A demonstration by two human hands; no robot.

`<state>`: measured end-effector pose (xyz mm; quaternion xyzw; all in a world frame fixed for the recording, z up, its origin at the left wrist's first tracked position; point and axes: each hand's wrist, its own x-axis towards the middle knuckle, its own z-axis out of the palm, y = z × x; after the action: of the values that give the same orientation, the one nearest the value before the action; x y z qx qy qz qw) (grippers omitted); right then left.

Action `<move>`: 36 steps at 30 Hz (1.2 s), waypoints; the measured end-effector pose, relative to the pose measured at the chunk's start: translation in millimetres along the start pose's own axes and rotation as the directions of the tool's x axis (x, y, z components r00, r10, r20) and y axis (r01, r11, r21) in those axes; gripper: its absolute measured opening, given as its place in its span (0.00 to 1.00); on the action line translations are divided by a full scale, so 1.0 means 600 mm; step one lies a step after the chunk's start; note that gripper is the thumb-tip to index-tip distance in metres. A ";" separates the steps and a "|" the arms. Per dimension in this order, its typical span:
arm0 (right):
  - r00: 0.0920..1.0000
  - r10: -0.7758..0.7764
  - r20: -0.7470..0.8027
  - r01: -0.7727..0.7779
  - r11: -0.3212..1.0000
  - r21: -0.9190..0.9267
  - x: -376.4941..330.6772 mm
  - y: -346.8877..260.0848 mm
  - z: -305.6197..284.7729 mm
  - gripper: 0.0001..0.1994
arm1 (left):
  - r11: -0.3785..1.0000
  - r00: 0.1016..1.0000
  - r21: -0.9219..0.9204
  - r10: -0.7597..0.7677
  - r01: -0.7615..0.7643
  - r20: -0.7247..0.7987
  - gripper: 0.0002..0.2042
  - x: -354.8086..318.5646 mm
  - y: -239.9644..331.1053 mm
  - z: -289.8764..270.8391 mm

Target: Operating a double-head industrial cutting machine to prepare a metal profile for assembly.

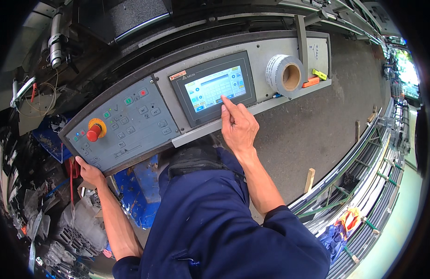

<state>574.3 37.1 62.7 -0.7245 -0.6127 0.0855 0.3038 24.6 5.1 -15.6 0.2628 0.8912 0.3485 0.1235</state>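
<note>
A grey machine control panel (pixel 145 135) tilts across the middle of the view. Its touch screen (pixel 215 88) glows light blue in a dark frame. My right hand (pixel 238 125) reaches up with the index finger stretched out, its tip touching the lower right part of the screen. My left hand (pixel 90 173) grips the lower left edge of the panel from below. A red emergency stop button (pixel 94 132) on a yellow ring sits just above that hand, beside rows of grey keys (pixel 140 116) with one green and one red button.
A roll of white tape (pixel 285 74) stands on the panel's right ledge, with an orange and a yellow object (pixel 315 78) beside it. Long metal profiles (pixel 363 186) lie on racks at the right. Blue crates and metal parts (pixel 71 228) crowd the lower left.
</note>
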 end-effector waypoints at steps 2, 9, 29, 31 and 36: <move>1.000 -0.029 0.008 0.029 0.999 0.013 0.004 -0.007 0.006 0.19 | 1.000 1.000 0.006 0.009 -0.009 -0.012 0.47 0.000 -0.004 -0.003; 0.991 -0.126 0.035 0.126 0.992 -0.004 0.010 -0.025 0.030 0.19 | 0.999 0.998 -0.015 -0.046 0.047 0.039 0.47 0.000 0.002 -0.003; 0.999 -0.042 0.033 0.043 0.999 -0.009 -0.001 -0.009 0.009 0.20 | 0.999 1.000 0.037 -0.012 0.012 -0.003 0.47 -0.002 0.001 -0.002; 0.999 -0.045 0.023 0.045 0.999 -0.006 0.009 -0.013 0.010 0.20 | 0.999 1.000 0.044 -0.014 0.014 -0.002 0.48 0.000 0.000 -0.002; 0.996 -0.086 0.020 0.087 0.996 -0.031 0.019 -0.012 0.023 0.20 | 1.000 1.000 0.005 0.000 0.000 -0.003 0.49 0.004 -0.008 -0.001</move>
<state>564.3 53.1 58.2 -0.7014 -0.6476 0.0693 0.2898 20.6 3.2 -18.8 0.2625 0.8923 0.3465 0.1215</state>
